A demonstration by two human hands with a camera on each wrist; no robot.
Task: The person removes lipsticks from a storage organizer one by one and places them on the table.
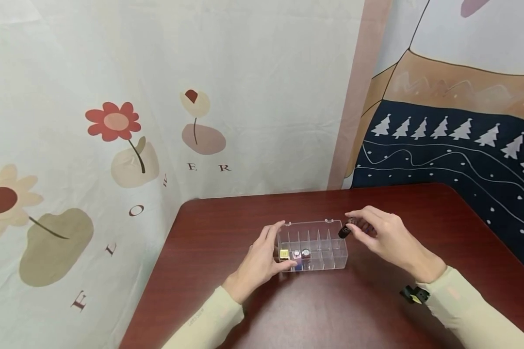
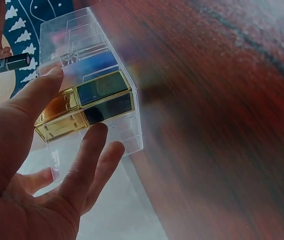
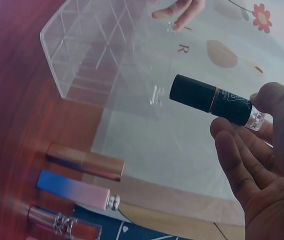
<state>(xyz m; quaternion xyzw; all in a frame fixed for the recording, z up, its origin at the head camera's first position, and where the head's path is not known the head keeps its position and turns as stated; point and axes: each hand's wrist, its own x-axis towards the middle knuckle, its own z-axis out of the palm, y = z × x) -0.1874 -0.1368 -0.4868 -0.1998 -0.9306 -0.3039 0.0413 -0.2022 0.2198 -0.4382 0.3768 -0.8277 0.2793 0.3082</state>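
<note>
A clear plastic organizer box (image 1: 327, 265) with divided compartments sits on the table. My left hand (image 1: 255, 264) holds its left end, thumb along the front and fingers reaching to the back. Inside, at the left, stand a gold lipstick (image 1: 284, 253), a pink-and-blue lipstick (image 1: 298, 264) and one with a round silver top (image 1: 306, 253). The left wrist view shows gold-and-dark cases (image 2: 102, 87) close by my fingers. Over the box's right end, my right hand (image 1: 386, 235) pinches a black lipstick (image 3: 194, 92) by its clear end, tilted and above the compartments.
Several lipsticks lie on the table below my right hand in the right wrist view: a rose-gold one (image 3: 84, 161), a blue-to-pink one (image 3: 74, 189) and one with a silver bow (image 3: 64, 223). The reddish-brown table (image 1: 227, 218) meets a printed cloth (image 1: 266, 97) behind.
</note>
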